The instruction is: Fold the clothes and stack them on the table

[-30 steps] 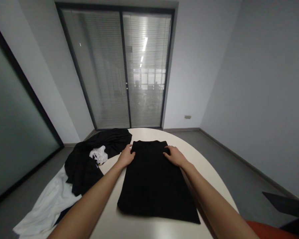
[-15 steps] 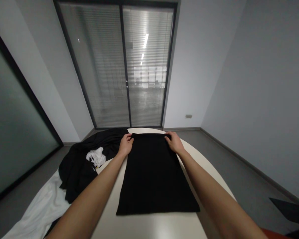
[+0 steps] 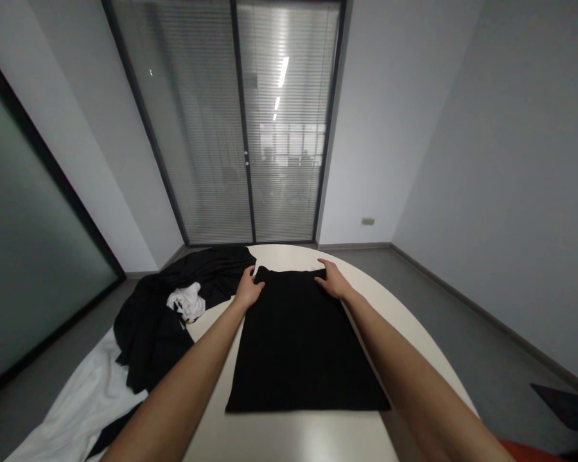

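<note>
A black folded garment [image 3: 298, 340] lies flat on the round white table [image 3: 289, 436] in front of me. My left hand [image 3: 248, 290] rests at its far left corner, fingers curled on the cloth edge. My right hand [image 3: 332, 280] lies at the far right corner, fingers closed on that edge. Both forearms stretch along the garment's sides.
A heap of black clothes [image 3: 173, 308] with a small white piece [image 3: 187, 301] lies on the table's left. A white cloth [image 3: 77, 404] hangs over the near left edge. Glass doors with blinds [image 3: 241, 128] stand behind the table. A red chair edge [image 3: 534, 449] shows at bottom right.
Both hands slid the garment's far edge away across the table, then drew it back a little toward me. The cloth lies smoother and straighter than a second ago.
</note>
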A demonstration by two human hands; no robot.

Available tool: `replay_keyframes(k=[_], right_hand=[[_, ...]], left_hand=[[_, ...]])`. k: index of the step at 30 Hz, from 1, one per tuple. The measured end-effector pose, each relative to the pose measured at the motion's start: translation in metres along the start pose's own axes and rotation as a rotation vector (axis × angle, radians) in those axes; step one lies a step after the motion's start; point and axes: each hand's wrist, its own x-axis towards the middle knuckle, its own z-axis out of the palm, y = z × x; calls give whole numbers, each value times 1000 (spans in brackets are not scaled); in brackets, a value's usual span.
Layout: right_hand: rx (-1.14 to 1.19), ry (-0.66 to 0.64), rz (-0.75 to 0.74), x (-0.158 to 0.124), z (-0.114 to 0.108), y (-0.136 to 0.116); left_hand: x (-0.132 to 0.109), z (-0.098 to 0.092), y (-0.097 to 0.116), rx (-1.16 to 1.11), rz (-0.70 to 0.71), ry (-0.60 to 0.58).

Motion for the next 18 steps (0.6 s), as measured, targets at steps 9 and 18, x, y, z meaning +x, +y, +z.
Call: replay_keyframes(k=[9,18], right_hand=[[-53,-140,347,-42,-27,-17],[-12,-382,533,-92,-66,-51]], left_hand=[[-31,-18,3,272,-26,-1],[-92,-45,25,493,-136,-139]])
